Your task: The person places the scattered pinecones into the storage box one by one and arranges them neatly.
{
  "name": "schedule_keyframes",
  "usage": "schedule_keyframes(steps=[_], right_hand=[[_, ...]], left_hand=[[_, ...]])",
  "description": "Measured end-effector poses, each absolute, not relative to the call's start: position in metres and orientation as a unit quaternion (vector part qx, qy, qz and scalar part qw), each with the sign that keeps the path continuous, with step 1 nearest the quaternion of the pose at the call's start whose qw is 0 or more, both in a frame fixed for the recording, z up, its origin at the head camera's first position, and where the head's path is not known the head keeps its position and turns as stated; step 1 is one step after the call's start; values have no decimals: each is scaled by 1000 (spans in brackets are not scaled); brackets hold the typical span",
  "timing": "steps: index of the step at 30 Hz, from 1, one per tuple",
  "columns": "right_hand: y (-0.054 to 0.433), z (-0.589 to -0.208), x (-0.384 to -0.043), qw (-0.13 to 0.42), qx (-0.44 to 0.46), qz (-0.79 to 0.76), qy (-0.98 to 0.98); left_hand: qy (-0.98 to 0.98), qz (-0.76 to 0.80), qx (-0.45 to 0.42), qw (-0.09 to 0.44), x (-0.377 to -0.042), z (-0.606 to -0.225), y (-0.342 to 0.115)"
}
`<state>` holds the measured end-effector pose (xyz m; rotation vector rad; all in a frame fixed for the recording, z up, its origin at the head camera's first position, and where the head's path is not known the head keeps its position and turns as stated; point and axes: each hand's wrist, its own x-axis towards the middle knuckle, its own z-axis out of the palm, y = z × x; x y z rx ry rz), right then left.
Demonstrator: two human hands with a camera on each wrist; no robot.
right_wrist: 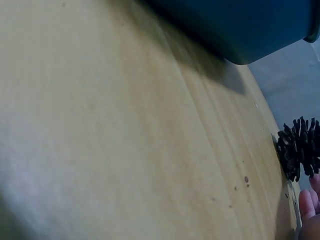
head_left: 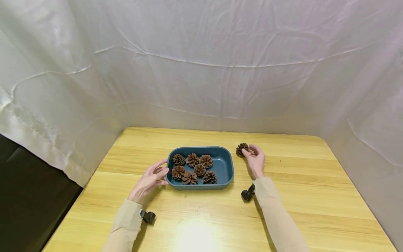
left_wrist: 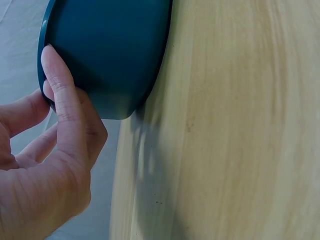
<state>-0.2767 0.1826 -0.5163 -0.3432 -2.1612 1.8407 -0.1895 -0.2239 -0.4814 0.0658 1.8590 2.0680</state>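
A dark blue rectangular tub [head_left: 199, 187] with rounded corners stands on the wooden table. My left hand [head_left: 151, 180] grips its left end, the thumb at the rim. The left wrist view shows the fingers [left_wrist: 67, 110] bent against the tub's outer wall [left_wrist: 110, 55]. Several brown pine cones [head_left: 190, 177] lie inside, mostly toward the left and middle; the tub's right part shows bare floor. To the right of the tub, my right hand [head_left: 256, 161] pinches another pine cone [head_left: 241, 149] between thumb and fingers. Only the fingertips [right_wrist: 306, 204] and part of that cone [right_wrist: 299, 149] show in the right wrist view.
The light wooden table [head_left: 315, 182] reaches back to a pale hanging cloth [head_left: 220, 87], which also closes off both sides. Small dark specks [right_wrist: 246, 179] lie on the tabletop near the right hand. A black surface [head_left: 28, 196] is at the far left.
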Motion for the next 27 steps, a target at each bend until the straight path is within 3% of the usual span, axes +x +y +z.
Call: schedule_keyframes(steps=[16,27], right_hand=[[181,-513,-276,126,-126,625,-760],[184,-514,-274,122,-124,631,-756]], left_hand=[[643,743,47,177,-188,-482,-225],[651,738,16,179,-188,-480,-223]])
